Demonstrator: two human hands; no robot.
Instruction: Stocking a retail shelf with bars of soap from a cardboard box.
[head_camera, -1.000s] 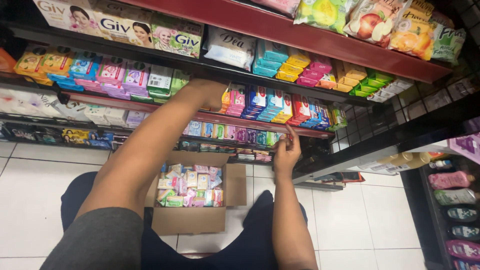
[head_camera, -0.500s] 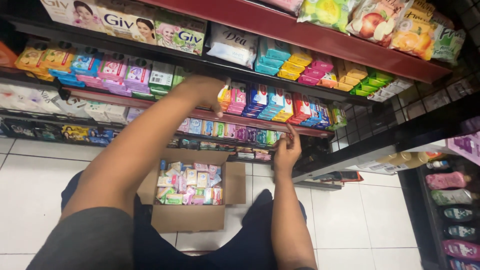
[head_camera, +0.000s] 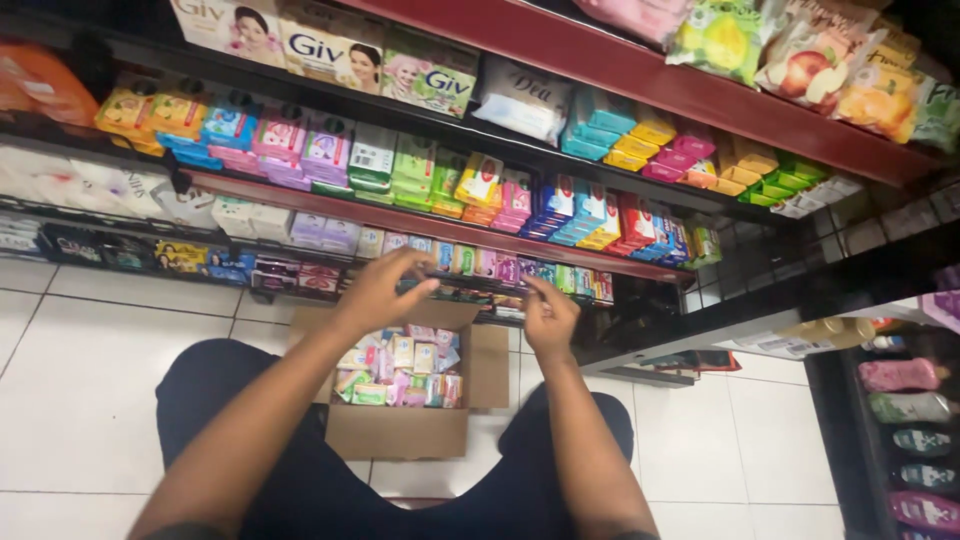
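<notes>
Head view: white tiled floor (head_camera: 90, 400), soap shelves (head_camera: 440, 225)

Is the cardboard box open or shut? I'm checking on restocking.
Open. The cardboard box has its flaps spread outward, and small colourful soap packs show inside.

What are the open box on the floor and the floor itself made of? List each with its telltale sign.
Open box: likely cardboard, matte brown, with thin folded-out flaps.
Floor: apparently glazed ceramic tile, white and slightly shiny, split into squares by dark grout lines.
</notes>
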